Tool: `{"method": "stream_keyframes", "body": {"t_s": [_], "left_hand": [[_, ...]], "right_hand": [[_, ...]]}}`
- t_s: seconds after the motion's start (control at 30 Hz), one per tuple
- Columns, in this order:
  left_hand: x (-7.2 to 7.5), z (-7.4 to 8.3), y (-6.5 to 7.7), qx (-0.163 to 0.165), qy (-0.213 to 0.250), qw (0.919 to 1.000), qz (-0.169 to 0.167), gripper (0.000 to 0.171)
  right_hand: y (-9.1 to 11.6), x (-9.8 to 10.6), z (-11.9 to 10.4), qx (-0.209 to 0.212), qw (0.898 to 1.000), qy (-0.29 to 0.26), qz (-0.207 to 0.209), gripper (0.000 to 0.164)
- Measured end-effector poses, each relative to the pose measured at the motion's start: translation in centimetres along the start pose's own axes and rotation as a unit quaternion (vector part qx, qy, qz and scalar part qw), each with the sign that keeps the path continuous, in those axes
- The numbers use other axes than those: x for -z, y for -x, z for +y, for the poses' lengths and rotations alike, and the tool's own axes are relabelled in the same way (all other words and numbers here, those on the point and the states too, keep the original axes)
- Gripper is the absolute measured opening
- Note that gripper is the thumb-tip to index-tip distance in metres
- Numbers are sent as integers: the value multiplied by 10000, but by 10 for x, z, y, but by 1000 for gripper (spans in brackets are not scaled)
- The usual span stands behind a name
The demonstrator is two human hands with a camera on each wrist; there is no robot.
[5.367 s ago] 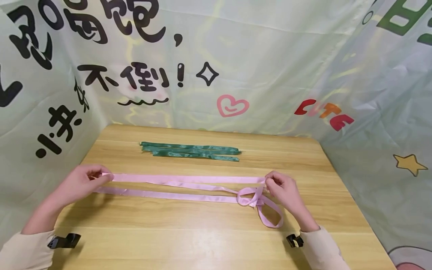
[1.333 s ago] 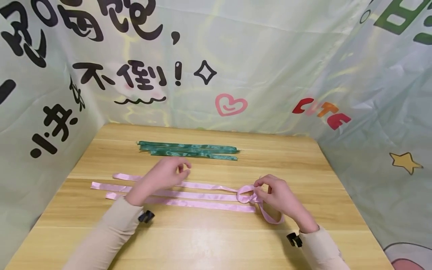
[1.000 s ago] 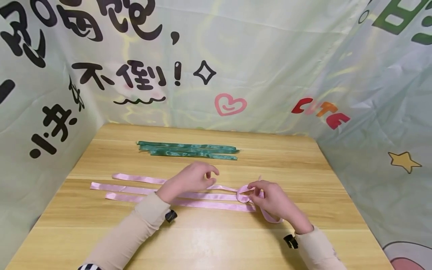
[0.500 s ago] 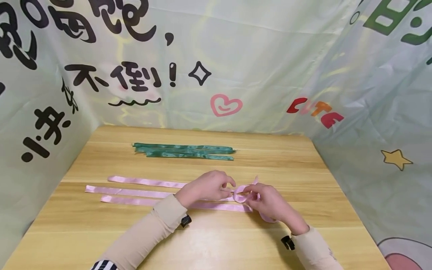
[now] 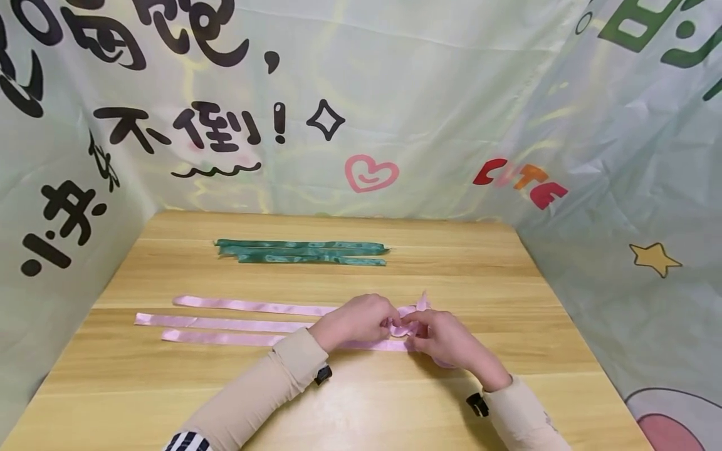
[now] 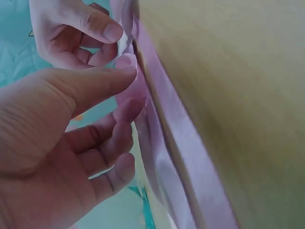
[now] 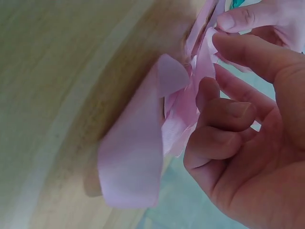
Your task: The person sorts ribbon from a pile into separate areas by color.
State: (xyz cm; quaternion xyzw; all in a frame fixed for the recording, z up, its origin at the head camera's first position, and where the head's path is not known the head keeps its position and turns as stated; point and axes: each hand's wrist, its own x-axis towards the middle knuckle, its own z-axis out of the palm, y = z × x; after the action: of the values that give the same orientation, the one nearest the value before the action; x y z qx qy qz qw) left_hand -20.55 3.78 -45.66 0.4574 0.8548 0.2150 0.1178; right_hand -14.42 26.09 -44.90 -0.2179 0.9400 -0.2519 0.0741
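Note:
Several pink satin ribbons lie lengthwise on the table: a far strip (image 5: 237,305), a middle strip (image 5: 220,323) and a near strip (image 5: 220,339). At their right end, a looped pink ribbon (image 5: 402,331) bunches up between both hands. My left hand (image 5: 361,319) pinches the looped ribbon (image 6: 136,88) between thumb and fingertips. Beside it, my right hand (image 5: 448,341) holds the same bunch with thumb and fingers, its other fingers curled. A wide ribbon loop (image 7: 131,148) hangs near the right hand. The fingertips partly hide the knot.
Dark green ribbon strips (image 5: 299,252) lie side by side farther back on the wooden table (image 5: 316,419). Printed cloth (image 5: 451,94) stands around the back and sides. Each sleeve cuff has a small black clip-like device near it.
My left hand let go of a strip at the left, which now lies nearest me, then moved right to the looped ribbon. My right hand shifted slightly at the loops.

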Motion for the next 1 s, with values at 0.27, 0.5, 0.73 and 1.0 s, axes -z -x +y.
{"method": "stream_keyframes", "body": {"t_s": [0.27, 0.5, 0.73, 1.0], "left_hand": [[-5, 3, -2, -98, 246, 9996, 75, 10], [-4, 3, -1, -113, 650, 9978, 27, 8], [0, 1, 1, -119, 891, 9959, -17, 17], [17, -1, 6, -152, 949, 9949, 314, 20]], "right_hand": [[0, -2, 2, -71, 9999, -35, -105, 18], [5, 4, 4, 20, 9989, -401, -246, 18], [8, 14, 7, 532, 9877, -1296, -695, 18], [6, 18, 5, 430, 9869, -1456, -547, 22]]}}
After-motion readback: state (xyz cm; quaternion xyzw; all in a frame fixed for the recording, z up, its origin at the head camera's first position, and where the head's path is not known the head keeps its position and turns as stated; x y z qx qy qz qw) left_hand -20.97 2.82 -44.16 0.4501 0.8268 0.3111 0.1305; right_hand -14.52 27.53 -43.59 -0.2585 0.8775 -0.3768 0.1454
